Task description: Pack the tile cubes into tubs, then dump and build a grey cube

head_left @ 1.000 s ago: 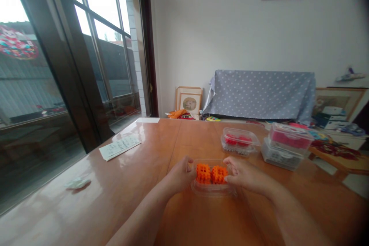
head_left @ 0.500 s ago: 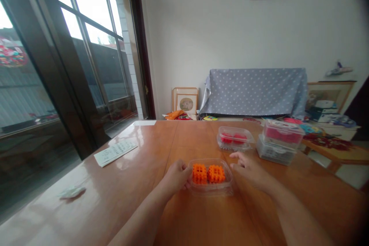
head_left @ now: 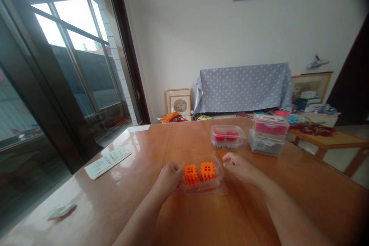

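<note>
A clear plastic container (head_left: 201,190) sits in front of me with its near side towards me. Two orange lattice cubes, a left cube (head_left: 191,175) and a right cube (head_left: 208,171), lie inside with a gap between them. My left hand (head_left: 170,175) is closed on the container's left rim, thumb on top and fingers partly hidden. At the right rim, my right hand (head_left: 238,166) has its fingers bent and its thumb and index fingertips against the edge. Beyond it stands another clear container (head_left: 227,144) with red pieces inside.
Two stacked clear boxes (head_left: 268,134), the upper holding something pink-red, stand at the back right of the wooden table (head_left: 129,207). Papers with writing (head_left: 108,162) lie on the left, with a crumpled pale wrapper (head_left: 60,211) nearer. A dotted cloth (head_left: 242,88) hangs behind the table.
The view has turned to the right. My right hand has come in to the container's rim and its index finger has bent. The orange cubes stand farther apart, and the container is slightly turned.
</note>
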